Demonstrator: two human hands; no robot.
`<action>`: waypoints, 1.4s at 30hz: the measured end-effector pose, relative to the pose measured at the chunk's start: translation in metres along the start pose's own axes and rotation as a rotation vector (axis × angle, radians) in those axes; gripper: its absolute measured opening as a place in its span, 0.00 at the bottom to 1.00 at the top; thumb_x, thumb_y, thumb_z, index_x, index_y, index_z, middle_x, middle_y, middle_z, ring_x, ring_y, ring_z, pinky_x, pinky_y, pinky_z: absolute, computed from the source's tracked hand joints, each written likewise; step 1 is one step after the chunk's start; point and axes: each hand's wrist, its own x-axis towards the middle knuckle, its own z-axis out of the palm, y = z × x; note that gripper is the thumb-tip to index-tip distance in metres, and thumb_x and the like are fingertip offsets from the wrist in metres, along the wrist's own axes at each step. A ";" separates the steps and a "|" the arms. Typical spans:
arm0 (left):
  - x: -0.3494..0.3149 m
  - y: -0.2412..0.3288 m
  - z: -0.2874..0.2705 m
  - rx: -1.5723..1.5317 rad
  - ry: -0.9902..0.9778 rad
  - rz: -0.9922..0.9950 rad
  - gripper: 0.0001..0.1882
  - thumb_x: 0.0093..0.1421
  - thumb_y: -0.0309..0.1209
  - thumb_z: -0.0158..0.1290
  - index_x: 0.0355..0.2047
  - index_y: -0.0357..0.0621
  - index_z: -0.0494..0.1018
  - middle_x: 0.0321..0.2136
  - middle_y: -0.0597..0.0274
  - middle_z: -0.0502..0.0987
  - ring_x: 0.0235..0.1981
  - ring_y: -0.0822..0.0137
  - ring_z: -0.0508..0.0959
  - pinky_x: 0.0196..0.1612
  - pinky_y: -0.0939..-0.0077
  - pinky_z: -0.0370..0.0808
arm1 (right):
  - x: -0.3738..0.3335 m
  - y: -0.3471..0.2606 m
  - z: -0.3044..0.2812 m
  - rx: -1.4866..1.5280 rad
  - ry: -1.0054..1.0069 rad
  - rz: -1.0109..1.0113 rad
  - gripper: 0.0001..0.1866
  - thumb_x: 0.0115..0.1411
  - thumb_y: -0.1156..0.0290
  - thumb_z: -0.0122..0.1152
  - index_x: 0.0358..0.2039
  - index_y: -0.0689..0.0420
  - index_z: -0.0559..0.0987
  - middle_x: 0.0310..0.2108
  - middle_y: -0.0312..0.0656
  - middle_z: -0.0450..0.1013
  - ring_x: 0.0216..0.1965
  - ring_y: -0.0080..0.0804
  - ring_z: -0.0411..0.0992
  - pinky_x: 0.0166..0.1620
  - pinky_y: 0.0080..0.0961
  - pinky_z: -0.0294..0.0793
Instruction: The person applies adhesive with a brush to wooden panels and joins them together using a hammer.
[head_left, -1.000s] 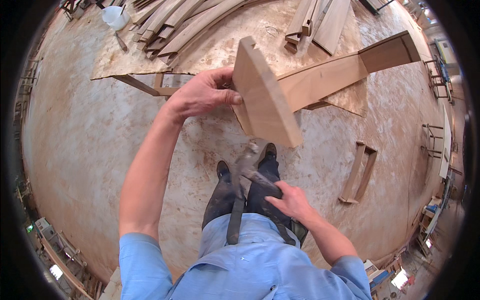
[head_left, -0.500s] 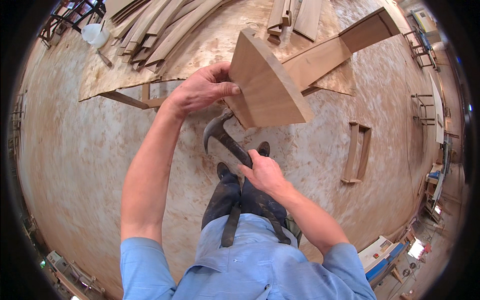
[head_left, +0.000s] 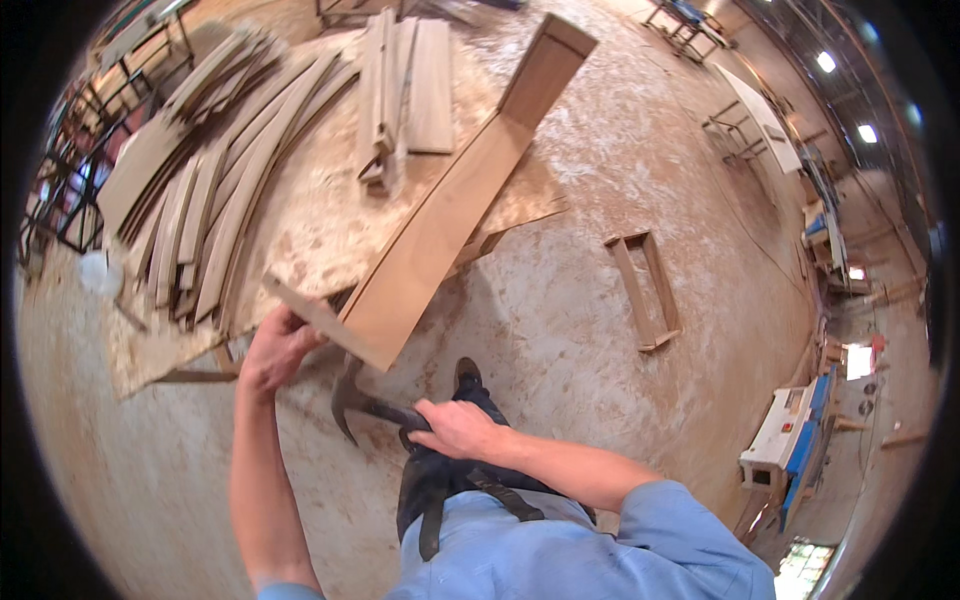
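Observation:
A long wooden piece [head_left: 430, 245], with boards standing across its ends, lies slantwise over the right part of the worktable and sticks out past its near edge. My left hand [head_left: 280, 345] grips the end board [head_left: 332, 325] at the piece's near end, with the fingers partly hidden behind it. In my right hand [head_left: 458, 430] is a claw hammer [head_left: 372, 402], gripped by its dark handle. The hammer's head is just below the end board, close to my left hand. I cannot tell whether it touches the wood.
The plywood-topped table [head_left: 315, 235] bears a heap of curved wooden strips [head_left: 215, 190] on the left and straight boards [head_left: 430, 90] behind. A pale bucket [head_left: 100, 272] stands at the left. A narrow wooden frame [head_left: 645, 290] lies on the floor at right.
My view has swung to the right, so the table appears further left. The end board now shows nearly edge-on instead of its broad face. Both hands keep their holds.

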 end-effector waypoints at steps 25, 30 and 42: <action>0.212 -0.128 0.245 -1.256 0.931 -0.157 0.20 0.60 0.50 0.56 0.38 0.46 0.70 0.31 0.62 0.74 0.34 0.65 0.76 0.34 0.71 0.76 | -0.225 0.346 -0.125 0.573 0.155 0.974 0.19 0.56 0.55 0.61 0.29 0.60 0.74 0.19 0.45 0.72 0.18 0.36 0.73 0.23 0.34 0.72; 0.232 -0.127 0.257 -1.238 1.033 -0.041 0.15 0.61 0.46 0.56 0.37 0.49 0.71 0.30 0.65 0.75 0.30 0.66 0.76 0.33 0.73 0.77 | -0.251 0.405 -0.122 0.752 0.218 1.134 0.15 0.57 0.59 0.61 0.29 0.59 0.74 0.17 0.38 0.69 0.14 0.28 0.68 0.18 0.30 0.68; 0.151 -0.140 0.230 -1.270 1.247 0.303 0.20 0.66 0.37 0.48 0.55 0.41 0.64 0.52 0.54 0.70 0.54 0.56 0.70 0.59 0.52 0.68 | -0.268 0.473 -0.146 0.815 0.109 1.223 0.14 0.60 0.60 0.60 0.30 0.59 0.71 0.15 0.38 0.66 0.11 0.30 0.64 0.15 0.31 0.65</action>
